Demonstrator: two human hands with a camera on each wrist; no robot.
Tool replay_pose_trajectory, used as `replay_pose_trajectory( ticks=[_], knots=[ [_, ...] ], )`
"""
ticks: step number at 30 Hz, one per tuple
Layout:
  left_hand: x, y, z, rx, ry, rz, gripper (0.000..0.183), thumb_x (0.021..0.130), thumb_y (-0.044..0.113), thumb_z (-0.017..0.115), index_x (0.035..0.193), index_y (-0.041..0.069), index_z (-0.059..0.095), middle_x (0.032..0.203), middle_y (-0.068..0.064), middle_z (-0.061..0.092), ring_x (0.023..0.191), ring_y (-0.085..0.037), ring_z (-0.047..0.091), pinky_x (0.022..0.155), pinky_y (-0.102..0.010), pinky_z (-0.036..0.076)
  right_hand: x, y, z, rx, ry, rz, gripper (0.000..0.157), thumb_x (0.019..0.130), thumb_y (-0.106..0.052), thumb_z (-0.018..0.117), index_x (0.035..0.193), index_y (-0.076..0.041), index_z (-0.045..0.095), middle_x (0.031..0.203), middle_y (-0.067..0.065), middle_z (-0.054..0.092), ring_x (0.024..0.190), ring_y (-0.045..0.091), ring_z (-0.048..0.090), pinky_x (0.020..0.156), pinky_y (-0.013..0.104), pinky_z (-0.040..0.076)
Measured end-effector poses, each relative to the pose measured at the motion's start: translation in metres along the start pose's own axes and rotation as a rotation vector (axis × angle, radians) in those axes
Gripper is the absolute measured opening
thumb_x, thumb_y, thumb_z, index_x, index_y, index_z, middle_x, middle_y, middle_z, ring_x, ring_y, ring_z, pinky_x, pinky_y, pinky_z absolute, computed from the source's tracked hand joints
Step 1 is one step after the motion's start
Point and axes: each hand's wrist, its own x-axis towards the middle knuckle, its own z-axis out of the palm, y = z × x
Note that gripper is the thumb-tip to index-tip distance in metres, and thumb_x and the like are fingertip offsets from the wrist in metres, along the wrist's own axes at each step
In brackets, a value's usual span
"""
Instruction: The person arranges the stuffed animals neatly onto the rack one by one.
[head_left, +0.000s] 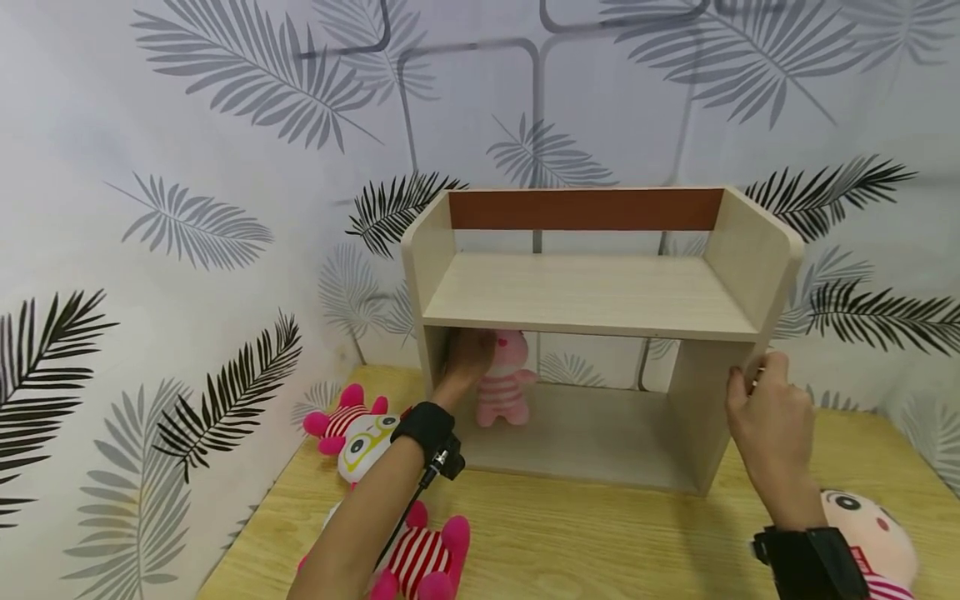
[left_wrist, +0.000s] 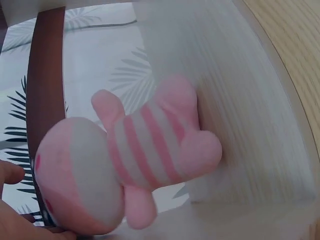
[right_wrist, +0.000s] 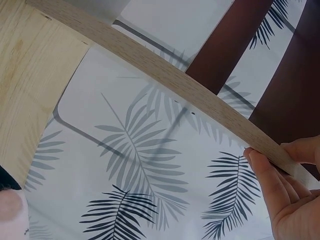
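Note:
A pink plush doll (head_left: 504, 392) with a striped body stands upright in the lower compartment of a small wooden shelf (head_left: 592, 292), near its left side panel. My left hand (head_left: 471, 354) reaches in under the middle board and holds the doll by its head. In the left wrist view, some fingers go behind the doll's head (left_wrist: 82, 175), while one fingertip (left_wrist: 12, 172) shows a small gap from it. On the other side, my right hand (head_left: 776, 425) grips the edge of the shelf's right side panel (right_wrist: 165, 75), with thumb and fingers on opposite faces.
Left of the shelf, a plush doll with yellow glasses (head_left: 363, 437) lies on the wooden table (head_left: 570, 533). Another striped plush doll (head_left: 420, 558) is partly hidden by my left forearm. A further doll (head_left: 870, 533) lies beside my right wrist. Leaf-patterned wall covering (head_left: 225, 333) stands behind.

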Motion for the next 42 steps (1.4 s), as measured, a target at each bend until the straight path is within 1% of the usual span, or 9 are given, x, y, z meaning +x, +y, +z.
replay_pose_trajectory(
  ticks=[8,11,15,20,24,27,32,38,42],
  knots=[
    [-0.003,0.008,-0.012,-0.032,-0.084,-0.101,0.019,0.102,0.01,0.047,0.106,-0.006,0.059,0.078,-0.008,0.047,0.063,-0.018,0.043,0.054,-0.027,0.034,0.0,0.001,0.002,0.005,0.006,-0.02,0.027,0.097,-0.006,0.059,0.109,0.016,0.048,0.083,0.042,0.06,0.066,0.056,0.061,0.051,0.061,0.047],
    [-0.006,0.009,-0.018,-0.066,-0.101,-0.079,0.015,0.102,0.008,0.05,0.097,-0.003,0.058,0.077,-0.006,0.046,0.065,-0.017,0.044,0.054,-0.026,0.035,-0.001,0.0,0.001,0.008,0.01,-0.015,0.027,0.097,-0.006,0.058,0.109,0.015,0.048,0.085,0.042,0.061,0.066,0.056,0.061,0.05,0.061,0.047],
    [-0.015,0.012,-0.031,-0.091,-0.13,0.008,0.015,0.097,0.005,0.057,0.105,-0.008,0.061,0.093,-0.018,0.059,0.08,-0.028,0.056,0.066,-0.035,0.046,-0.002,0.0,0.001,0.009,0.012,0.007,0.027,0.097,-0.008,0.058,0.11,0.014,0.049,0.084,0.042,0.061,0.068,0.057,0.061,0.052,0.062,0.047],
    [-0.033,0.019,-0.057,-0.001,-0.348,-0.007,0.042,0.095,0.015,0.06,0.131,-0.006,0.056,0.114,-0.021,0.064,0.093,-0.031,0.061,0.085,-0.045,0.051,-0.001,0.001,0.001,0.021,0.023,-0.013,0.026,0.097,-0.008,0.058,0.109,0.014,0.049,0.084,0.041,0.061,0.066,0.056,0.061,0.053,0.063,0.046],
    [-0.051,0.019,-0.081,0.024,-0.555,0.086,0.039,0.097,0.015,0.061,0.131,-0.003,0.059,0.121,-0.017,0.066,0.099,-0.027,0.063,0.089,-0.041,0.052,-0.001,0.001,0.001,0.032,0.028,-0.028,0.025,0.097,-0.008,0.057,0.107,0.014,0.05,0.083,0.041,0.061,0.063,0.055,0.06,0.051,0.062,0.045],
    [-0.067,0.017,-0.102,-0.056,-0.619,0.138,0.032,0.098,0.011,0.061,0.126,-0.006,0.061,0.125,-0.021,0.063,0.108,-0.033,0.063,0.093,-0.041,0.051,-0.002,0.001,0.0,0.031,0.025,-0.02,0.025,0.098,-0.008,0.058,0.107,0.014,0.05,0.084,0.041,0.062,0.064,0.055,0.061,0.05,0.061,0.046],
    [-0.089,0.007,-0.132,-0.146,-0.575,0.05,0.029,0.099,0.01,0.061,0.123,-0.006,0.063,0.122,-0.022,0.064,0.112,-0.038,0.062,0.094,-0.045,0.051,0.0,0.001,-0.003,0.03,0.029,-0.012,0.025,0.098,-0.009,0.057,0.108,0.014,0.05,0.083,0.04,0.062,0.064,0.055,0.062,0.049,0.061,0.047],
    [-0.114,-0.011,-0.172,-0.031,-0.479,-0.076,0.025,0.096,0.012,0.065,0.115,-0.004,0.067,0.111,-0.019,0.068,0.101,-0.035,0.067,0.085,-0.046,0.055,0.001,-0.002,-0.001,0.042,0.003,-0.008,0.026,0.099,-0.01,0.056,0.109,0.014,0.05,0.087,0.041,0.062,0.066,0.054,0.062,0.05,0.061,0.047],
    [-0.129,-0.019,-0.197,0.049,-0.533,-0.188,0.029,0.095,0.018,0.067,0.113,-0.005,0.067,0.106,-0.014,0.069,0.098,-0.034,0.067,0.084,-0.048,0.054,0.0,-0.001,-0.001,0.043,-0.01,0.013,0.026,0.099,-0.009,0.056,0.109,0.014,0.05,0.086,0.041,0.062,0.068,0.055,0.063,0.051,0.061,0.048]
  ],
)
